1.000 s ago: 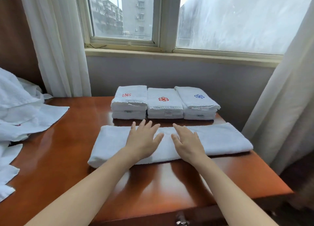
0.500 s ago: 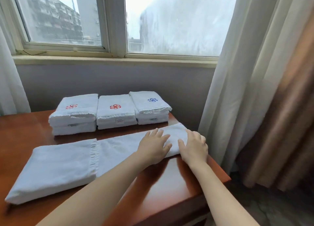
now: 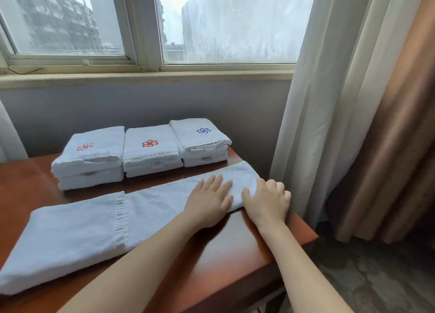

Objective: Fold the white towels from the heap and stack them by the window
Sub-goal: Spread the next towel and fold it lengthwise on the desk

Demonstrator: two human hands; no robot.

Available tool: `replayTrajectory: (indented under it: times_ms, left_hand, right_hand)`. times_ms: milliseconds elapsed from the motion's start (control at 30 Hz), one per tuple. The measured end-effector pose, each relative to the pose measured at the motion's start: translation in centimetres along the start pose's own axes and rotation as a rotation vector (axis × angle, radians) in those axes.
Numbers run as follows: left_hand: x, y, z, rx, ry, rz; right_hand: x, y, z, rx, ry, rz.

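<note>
With both hands shifted from its middle to its right end, the long folded towel on the table is being pressed by the flat, open left hand and gripped at the edge by the curled right hand, so a fold inward is likely being readied.

A hotel-like bedroom: layered curtains, polished wooden table, logo-embroidered folded towels beneath a window.

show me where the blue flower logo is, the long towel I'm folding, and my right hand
blue flower logo [image 3: 203,130], head view, middle of the embroidery on the right stack.
long towel [image 3: 70,228], head view, flat doubled left part.
right hand [image 3: 268,200], head view, back of the hand at the towel's right end.
</note>
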State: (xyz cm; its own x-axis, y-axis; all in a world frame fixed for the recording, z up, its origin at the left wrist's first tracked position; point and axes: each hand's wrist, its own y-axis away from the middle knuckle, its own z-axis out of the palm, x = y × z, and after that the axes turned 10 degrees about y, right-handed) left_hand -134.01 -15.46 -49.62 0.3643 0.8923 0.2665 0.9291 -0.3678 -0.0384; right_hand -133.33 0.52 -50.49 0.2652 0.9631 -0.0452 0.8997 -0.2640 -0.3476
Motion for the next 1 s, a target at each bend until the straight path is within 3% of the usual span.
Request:
replayTrajectory:
  times_ms: [133, 300, 367, 467, 533, 600, 667, 833, 1000]
  left_hand:
    - [-0.1, 0.0, 0.0, -0.001, 0.018, 0.002]
    - [-0.3, -0.4, 0.0, 0.009, 0.144, -0.005]
    - [-0.4, -0.2, -0.5, 0.063, 0.369, -0.019]
    - [0.1, 0.5, -2.6, 0.075, 1.022, -0.02]
    - [0.3, 1.0, -4.6, 0.053, 1.291, -0.056]
    - [-0.3, 1.5, -6.5, 0.019, 1.422, -0.155]
    - [-1.5, 2.3, -8.2, -0.025, 1.522, -0.148]
    - [-4.9, 6.0, -12.0, -0.017, 1.693, -0.127]
    - [-8.7, 11.0, -13.6, 0.064, 1.918, -0.173]
  right_hand:
    - [-0.1, 0.3, -0.7, 0.014, 0.002, -0.043]
    - [0.3, -1.6, -3.1, -0.353, -0.561, 0.119]
    - [-0.1, -1.8, -3.7, -0.391, -0.976, 0.24]
    - [-1.7, -1.1, -4.5, -0.349, -1.457, 0.366]
    - [-3.1, -0.1, -5.5, -0.222, -1.527, 0.32]
    - [-4.7, 0.7, -6.9, -0.137, -1.571, 0.228]
    - [-6.5, 1.6, -8.0, -0.138, -1.626, 0.096]
    - [-11.0, 3.6, -11.3, -0.286, -1.748, -0.226]
    - [-15.8, 5.4, -13.8, -0.574, -2.075, -0.259]
